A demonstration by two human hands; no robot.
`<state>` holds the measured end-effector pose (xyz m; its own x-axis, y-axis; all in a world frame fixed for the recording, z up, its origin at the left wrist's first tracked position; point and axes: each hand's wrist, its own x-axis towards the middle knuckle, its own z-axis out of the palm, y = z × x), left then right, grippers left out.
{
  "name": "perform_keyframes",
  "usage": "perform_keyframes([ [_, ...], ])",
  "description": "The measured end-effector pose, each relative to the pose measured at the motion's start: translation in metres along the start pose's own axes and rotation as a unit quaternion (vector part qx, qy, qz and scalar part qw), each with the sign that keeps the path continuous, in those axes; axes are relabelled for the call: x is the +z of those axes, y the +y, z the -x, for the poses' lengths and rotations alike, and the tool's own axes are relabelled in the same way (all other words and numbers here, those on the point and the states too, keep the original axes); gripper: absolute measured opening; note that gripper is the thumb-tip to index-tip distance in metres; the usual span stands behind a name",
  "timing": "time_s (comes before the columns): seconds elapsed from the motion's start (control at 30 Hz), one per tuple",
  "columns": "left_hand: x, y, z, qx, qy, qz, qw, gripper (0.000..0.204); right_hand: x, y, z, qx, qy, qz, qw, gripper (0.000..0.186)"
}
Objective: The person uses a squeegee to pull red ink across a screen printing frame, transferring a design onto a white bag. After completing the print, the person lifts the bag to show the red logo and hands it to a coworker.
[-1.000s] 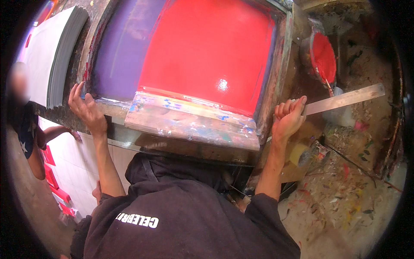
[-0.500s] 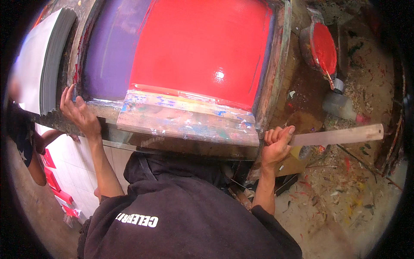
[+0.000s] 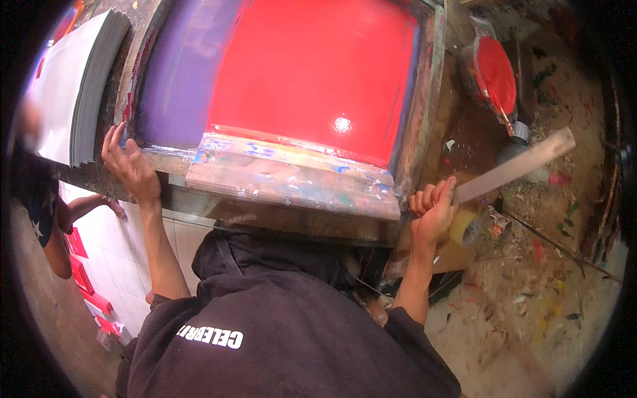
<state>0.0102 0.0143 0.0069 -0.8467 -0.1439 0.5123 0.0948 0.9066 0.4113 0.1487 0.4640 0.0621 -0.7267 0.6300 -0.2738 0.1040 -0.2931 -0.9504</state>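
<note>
Head view: I watch the right hand (image 3: 434, 209) clench a pale flat strip (image 3: 514, 168), jutting right of the screen frame (image 3: 426, 109); the left hand (image 3: 135, 171), fingers loose and empty, is at its lower-left corner. The strip looks light, stiffish, best held by one end.

A tape roll (image 3: 459, 227); probably a bottle (image 3: 511, 152).

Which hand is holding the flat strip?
The right hand, closed round one end of the pale flat strip. The left hand is open, by the wooden frame's lower left corner.
</note>
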Motion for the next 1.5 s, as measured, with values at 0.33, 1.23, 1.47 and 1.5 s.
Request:
perform_keyframes([
  [0.33, -0.001, 0.002, -0.001, 0.003, -0.003, -0.002, 1.0, 0.041, 0.005, -0.005, 0.004, -0.037, 0.037, -0.046, 0.998, 0.051],
  [1.23, -0.002, 0.005, -0.003, 0.004, -0.018, -0.01, 1.0, 0.042, 0.029, -0.005, -0.045, -0.088, -0.002, 0.005, 0.996, 0.048],
  [1.47, -0.002, 0.005, -0.002, 0.002, -0.009, -0.001, 1.0, 0.041, 0.017, 0.001, -0.01, -0.063, 0.004, 0.008, 0.998, 0.05],
  [1.5, -0.001, 0.005, -0.001, 0.004, -0.008, 0.0, 1.0, 0.041, 0.014, 0.002, -0.006, -0.058, 0.008, 0.0, 0.998, 0.05],
])
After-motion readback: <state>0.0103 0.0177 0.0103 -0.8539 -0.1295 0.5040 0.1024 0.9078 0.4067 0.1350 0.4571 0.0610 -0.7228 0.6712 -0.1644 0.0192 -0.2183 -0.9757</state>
